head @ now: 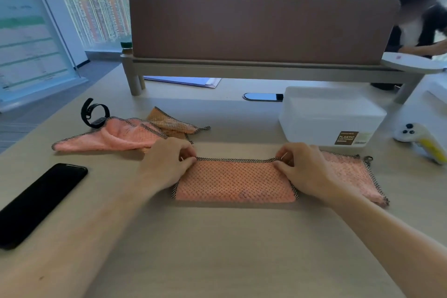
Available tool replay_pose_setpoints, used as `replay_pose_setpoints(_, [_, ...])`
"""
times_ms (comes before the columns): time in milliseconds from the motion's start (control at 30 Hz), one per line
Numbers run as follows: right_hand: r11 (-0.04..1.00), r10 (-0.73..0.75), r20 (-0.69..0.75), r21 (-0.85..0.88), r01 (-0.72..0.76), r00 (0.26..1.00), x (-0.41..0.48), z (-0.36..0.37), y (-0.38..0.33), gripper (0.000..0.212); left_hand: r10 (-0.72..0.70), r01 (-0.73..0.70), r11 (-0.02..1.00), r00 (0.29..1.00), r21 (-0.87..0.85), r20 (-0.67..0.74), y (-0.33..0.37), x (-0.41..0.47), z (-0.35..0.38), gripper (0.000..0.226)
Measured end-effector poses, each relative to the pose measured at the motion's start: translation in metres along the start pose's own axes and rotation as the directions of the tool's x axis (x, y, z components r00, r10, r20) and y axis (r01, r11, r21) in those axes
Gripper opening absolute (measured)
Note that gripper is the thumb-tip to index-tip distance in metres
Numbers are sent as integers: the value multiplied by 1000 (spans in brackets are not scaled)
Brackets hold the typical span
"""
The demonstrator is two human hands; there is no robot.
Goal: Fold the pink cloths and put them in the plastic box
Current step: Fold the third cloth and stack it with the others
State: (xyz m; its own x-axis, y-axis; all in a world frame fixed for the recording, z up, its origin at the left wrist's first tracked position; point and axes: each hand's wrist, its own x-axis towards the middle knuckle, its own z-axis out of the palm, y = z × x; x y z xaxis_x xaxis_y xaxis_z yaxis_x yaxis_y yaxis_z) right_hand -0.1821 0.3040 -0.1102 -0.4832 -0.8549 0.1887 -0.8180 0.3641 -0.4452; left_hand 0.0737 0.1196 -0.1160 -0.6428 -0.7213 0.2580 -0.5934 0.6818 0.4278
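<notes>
Both hands are working the far edge here. The left hand [169, 162] is pinching the far-left corner of the folded pink cloth [234, 181] between thumb and curled fingers, and the right hand [304, 172] is pinching the far-right corner the same way. That cloth is lying doubled over on the table [217, 249], dead centre, with its checked trim running along the far side. A second pink cloth [348, 176] is lying flat just to the right, partly under the right hand. The plastic box [331, 113] is sitting beyond it, far right. Over on the far left, crumpled pink cloths [116, 138] are lying heaped against a black watch [94, 113] — and a black phone [41, 203] is lying near left.
</notes>
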Motion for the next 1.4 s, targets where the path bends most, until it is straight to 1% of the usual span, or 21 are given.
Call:
replay_pose_setpoints(67, [1000,-9,-17,6,9,1000,1,1,2,4,12,-12,1000,1000,6,-18,-1,1,1,3])
replay_pose_setpoints(233, [999,2,-61,40,1,998,6,-4,5,5,6,-9,999,998,-43,-57,-1,5,-3,6])
replay_pose_setpoints(467, [999,26,-13,-23,-27,1000,3,4,0,6,-20,21,1000,997,21,-69,0,-2,4,10])
replay_pose_setpoints(500, [999,23,-10,-37,-23,1000,2,3,-1,9,-27,28,999,998,26,-58,1,-2,4,12])
replay_pose_setpoints(567, [995,-2,-17,-102,0,1000,2,1,-6,22,-32,33,999,999,38,-28,4,0,2,17])
replay_pose_setpoints(633, [979,-74,-50,-192,63,996,0,0,-21,36,-30,30,999,1000,24,2,7,2,1,20])
replay_pose_setpoints(667, [971,-123,-55,-211,109,991,-2,1,-33,41,-28,28,999,999,21,16,9,3,2,20])
replay_pose_setpoints(700, [962,-176,-33,-217,165,984,-4,5,-48,47,-27,26,999,999,38,30,12,4,3,19])
replay_pose_setpoints(767, [935,-267,78,-220,277,961,-11,22,-70,61,-14,9,994,999,107,45,16,6,6,13])
replay_pose_setpoints(800, [927,-271,143,-226,298,952,-15,32,-74,67,-20,12,991,998,132,55,18,8,7,8])
replay_pose_setpoints(833, [927,-244,201,-239,289,949,-18,41,-73,72,-41,29,990,996,139,83,19,10,6,3])
replay_pose_setpoints(900, [940,-152,269,-257,223,951,-26,49,-59,79,-110,86,987,978,137,177,21,15,1,5])
replay_pose_setpoints(967, [948,-85,282,-272,165,956,-32,46,-43,83,-170,137,981,951,140,258,21,21,-3,8])
replay_pose_setpoints(1033, [949,-33,285,-293,120,958,-37,39,-34,88,-199,163,977,927,137,317,22,24,-6,12])
replay_pose_setpoints(1133, [947,48,286,-317,47,957,-42,31,-24,96,-200,156,977,903,145,380,24,28,-9,14])
replay_pose_setpoints(1200, [944,73,279,-329,24,957,-43,26,-24,98,-192,147,979,897,141,399,26,29,-13,15])
replay_pose_setpoints(1233, [941,57,262,-335,35,963,-42,23,-27,97,-189,142,979,897,144,400,26,28,-15,14])
replay_pose_setpoints(1300, [942,-40,214,-319,108,976,-39,23,-39,96,-179,132,981,905,145,387,25,28,-18,12])
replay_pose_setpoints(1367, [939,-138,210,-282,196,968,-37,31,-53,95,-178,134,981,915,143,363,22,26,-18,22])
replay_pose_setpoints(1400, [938,-156,233,-269,217,960,-36,38,-58,95,-183,139,980,914,144,361,21,26,-19,25])
